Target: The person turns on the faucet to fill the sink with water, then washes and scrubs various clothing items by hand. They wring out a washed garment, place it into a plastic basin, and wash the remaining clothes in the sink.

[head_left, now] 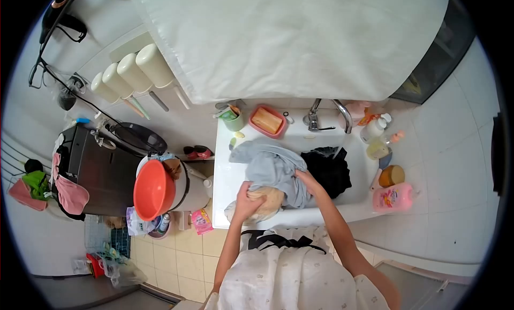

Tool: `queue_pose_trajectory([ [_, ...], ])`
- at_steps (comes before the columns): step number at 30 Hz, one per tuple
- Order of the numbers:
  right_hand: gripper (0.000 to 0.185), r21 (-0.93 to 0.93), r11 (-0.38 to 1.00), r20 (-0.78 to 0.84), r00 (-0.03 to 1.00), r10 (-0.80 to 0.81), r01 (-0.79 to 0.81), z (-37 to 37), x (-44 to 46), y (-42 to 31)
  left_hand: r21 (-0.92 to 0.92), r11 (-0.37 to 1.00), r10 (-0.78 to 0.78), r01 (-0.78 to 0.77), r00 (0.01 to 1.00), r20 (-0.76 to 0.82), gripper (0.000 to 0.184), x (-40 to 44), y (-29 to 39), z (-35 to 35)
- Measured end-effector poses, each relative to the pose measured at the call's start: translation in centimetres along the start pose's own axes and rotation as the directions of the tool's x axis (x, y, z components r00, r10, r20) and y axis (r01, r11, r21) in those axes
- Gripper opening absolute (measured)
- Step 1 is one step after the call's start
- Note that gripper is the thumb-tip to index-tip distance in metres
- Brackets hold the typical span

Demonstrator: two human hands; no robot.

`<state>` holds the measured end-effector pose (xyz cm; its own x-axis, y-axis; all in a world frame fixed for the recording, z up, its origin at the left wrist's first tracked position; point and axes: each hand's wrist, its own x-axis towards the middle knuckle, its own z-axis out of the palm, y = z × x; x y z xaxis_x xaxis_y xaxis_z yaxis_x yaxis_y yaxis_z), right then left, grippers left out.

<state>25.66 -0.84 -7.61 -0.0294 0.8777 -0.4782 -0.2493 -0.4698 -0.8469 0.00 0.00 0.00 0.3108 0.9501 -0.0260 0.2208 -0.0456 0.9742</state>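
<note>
White top [289, 280], left hand [248, 204], right hand [307, 182] (arms [339, 224] outstretched) gripping bunched laundry [270, 168]

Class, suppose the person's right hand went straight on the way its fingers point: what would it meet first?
The grey-blue cloth: the right hand rests against it, fingers pointing forward and leftward into its folds. How deep they run is unclear.

Rumpled grey-blue cloth [274, 168] (heavily creased) lies against crumpled cream cloth [272, 198] on the white sink [224, 173].
</note>
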Motion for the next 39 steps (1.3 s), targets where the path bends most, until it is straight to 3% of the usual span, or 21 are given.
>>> queue_pose_trajectory([
  [3, 0.06, 0.086, 0.996, -0.109, 0.994, -0.007, 0.016, -1.0, -2.0, 0.8, 0.02, 0.993, 0.118, -0.119, 0.99, 0.073, 0.043, 1.5, 0.7, 2.1],
  [5, 0.053, 0.161, 0.982, -0.305, 0.951, -0.043, 0.096, -2.7, -3.9, 1.9, 0.043, 0.973, 0.219, -0.228, 0.963, 0.155, 0.042, 2.0, 0.9, 4.4],
  [7, 0.055, 0.177, 0.979, -0.339, 0.94, -0.031, 0.097, -4.3, -5.6, 2.8, 0.014, 0.974, 0.218, -0.226, 0.952, 0.216, 0.043, 2.2, 1.1, 6.8],
  [9, 0.058, 0.238, 0.961, -0.483, 0.876, -0.009, 0.141, -5.1, -6.7, 4.2, 0.076, 0.902, 0.379, -0.425, 0.864, 0.331, 0.045, 2.2, 0.8, 8.4],
  [11, 0.056, 0.191, 0.977, -0.542, 0.84, 0.02, 0.099, -6.3, -7.7, 5.4, 0.063, 0.898, 0.387, -0.436, 0.848, 0.363, 0.046, 2.1, -0.5, 9.8],
  [13, 0.05, 0.046, 0.999, -0.636, 0.771, 0.047, -0.023, -6.5, -9.0, 5.1, 0.059, 0.879, 0.447, -0.472, 0.862, 0.237, 0.047, 1.9, -2.7, 10.9],
  [14, 0.039, -0.118, 0.982, -0.705, 0.709, 0.02, -0.144, -6.3, -9.3, 4.5, 0.056, 0.881, 0.445, -0.471, 0.861, 0.245, 0.047, 2.1, -4.0, 11.1],
  [15, 0.039, -0.113, 0.983, -0.709, 0.704, 0.023, -0.145, -6.0, -9.5, 3.6, 0.104, 0.904, 0.391, -0.415, 0.9, 0.193, 0.047, 2.5, -5.5, 10.9],
  [17, 0.035, -0.507, 0.86, -0.68, 0.639, -0.36, -0.054, -5.5, -9.5, 2.0, 0.148, 0.922, 0.338, -0.358, 0.93, 0.144, 0.048, 3.3, -6.2, 10.1],
  [19, 0.033, -0.52, 0.854, -0.664, 0.617, -0.423, 0.025, -4.9, -9.5, -1.0, 0.091, 0.991, 0.1, -0.097, 0.995, -0.027, 0.049, 4.3, -5.8, 9.3],
  [21, 0.03, -0.605, 0.776, -0.614, 0.515, -0.598, 0.179, -4.9, -9.0, -3.3, 0.106, 0.993, 0.048, -0.047, 0.999, -0.007, 0.05, 5.1, -4.8, 8.6],
  [22, 0.03, -0.605, 0.775, -0.612, 0.516, -0.599, 0.182, -5.6, -8.8, -3.9, 0.124, 0.992, -0.003, 0.002, 1.0, 0.011, 0.051, 5.5, -4.4, 8.3],
  [28, 0.026, -0.516, 0.855, -0.737, 0.486, -0.471, 0.046, -5.7, -12.7, -10.2, 0.266, 0.963, 0.036, -0.05, 0.998, 0.058, 0.042, 6.0, -4.2, 7.5],
  [30, 0.026, -0.418, 0.884, -0.793, 0.392, -0.467, 0.206, -7.1, -13.8, -10.2, 0.275, 0.959, 0.039, -0.066, 0.994, 0.103, 0.036, 5.8, -3.4, 7.2],
  [32, 0.027, -0.372, 0.887, -0.797, 0.396, -0.456, 0.273, -7.7, -14.7, -10.1, 0.284, 0.955, 0.042, -0.083, 0.988, 0.147, 0.031, 5.5, -2.1, 7.2],
  [34, 0.027, -0.322, 0.884, -0.8, 0.401, -0.446, 0.339, -7.8, -15.6, -10.2, 0.32, 0.919, 0.137, -0.229, 0.949, 0.284, 0.027, 5.0, -1.2, 7.5],
  [37, 0.033, -0.316, 0.898, -0.768, 0.472, -0.432, 0.307, -7.3, -17.0, -10.4, 0.325, 0.909, 0.17, -0.26, 0.944, 0.282, 0.025, 3.4, 0.3, 8.1],
  [39, 0.035, -0.155, 0.875, -0.793, 0.471, -0.387, 0.459, -6.6, -17.1, -10.6, 0.28, 0.916, 0.224, -0.285, 0.947, 0.231, 0.022, 2.9, 0.3, 8.0],
])
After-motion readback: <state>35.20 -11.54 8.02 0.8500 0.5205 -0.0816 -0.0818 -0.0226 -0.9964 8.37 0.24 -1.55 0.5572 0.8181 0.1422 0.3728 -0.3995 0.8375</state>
